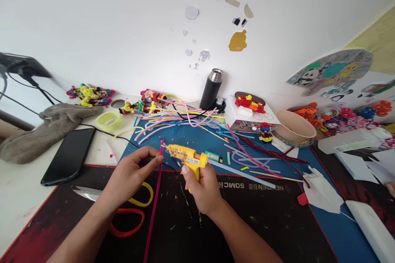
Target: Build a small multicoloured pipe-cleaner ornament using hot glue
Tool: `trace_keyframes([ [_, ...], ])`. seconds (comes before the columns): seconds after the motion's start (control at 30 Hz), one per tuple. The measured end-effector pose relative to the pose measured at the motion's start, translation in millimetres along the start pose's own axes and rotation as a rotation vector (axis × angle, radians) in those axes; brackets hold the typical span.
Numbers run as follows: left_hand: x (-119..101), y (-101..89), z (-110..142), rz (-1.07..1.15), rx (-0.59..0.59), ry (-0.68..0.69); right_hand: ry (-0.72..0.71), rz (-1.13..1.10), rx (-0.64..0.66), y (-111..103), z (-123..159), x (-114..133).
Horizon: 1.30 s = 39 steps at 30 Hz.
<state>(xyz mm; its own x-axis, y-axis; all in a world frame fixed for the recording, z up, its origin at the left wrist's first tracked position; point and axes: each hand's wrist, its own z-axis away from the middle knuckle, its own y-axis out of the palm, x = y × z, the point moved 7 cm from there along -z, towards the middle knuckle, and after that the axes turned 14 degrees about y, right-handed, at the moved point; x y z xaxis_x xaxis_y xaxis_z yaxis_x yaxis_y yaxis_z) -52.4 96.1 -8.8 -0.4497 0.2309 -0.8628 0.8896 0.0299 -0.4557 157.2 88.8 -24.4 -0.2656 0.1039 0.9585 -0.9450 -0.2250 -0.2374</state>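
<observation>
Magenta, fuzzy and thin, the craft stem [156,199] runs down between the forearms and leaves the view at the near edge. The left hand [131,172] grasps it near its far end between thumb and fingertips; the remaining fingers are partly hidden. The right hand [202,187] is closed around the handle of a yellow plastic glue gun [185,155], covering much of the grip. Its nozzle is at the stem's far end, though whether they touch is hard to tell. A translucent glue stick [243,174] juts from the gun's back, towards the right.

The left forearm hides the middle of metal scissors with red and yellow handles [142,204]. A dark, thin cord [184,195] between the hands is too tangled to trace. At the far right edge, another person's fingers [391,188] are cut off by the frame.

The black printed mat [268,222] has open room right of the right forearm, up to its red edge. Beyond the hands, a loose heap of pastel fuzzy stems [182,117] crowds the counter [15,195].
</observation>
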Motion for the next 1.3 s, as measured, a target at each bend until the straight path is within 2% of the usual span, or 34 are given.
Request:
trace_keyframes([
  [0.3,-3.2,2.9,-0.3,-0.061,0.029,0.038,0.027,-0.105,-0.013,-3.1,-0.8,2.8],
  [0.53,-2.4,4.3,0.7,-0.084,0.052,0.036,0.041,-0.099,-0.009,-3.1,-1.4,1.0],
  [0.87,-6.2,0.8,-0.1,-0.06,0.02,0.045,0.05,-0.083,-0.012,-3.1,-1.3,0.7],
  [1.3,-0.9,-0.2,1.4,0.045,0.012,-0.025,0.088,-0.068,0.049,2.4,-1.2,-3.1],
])
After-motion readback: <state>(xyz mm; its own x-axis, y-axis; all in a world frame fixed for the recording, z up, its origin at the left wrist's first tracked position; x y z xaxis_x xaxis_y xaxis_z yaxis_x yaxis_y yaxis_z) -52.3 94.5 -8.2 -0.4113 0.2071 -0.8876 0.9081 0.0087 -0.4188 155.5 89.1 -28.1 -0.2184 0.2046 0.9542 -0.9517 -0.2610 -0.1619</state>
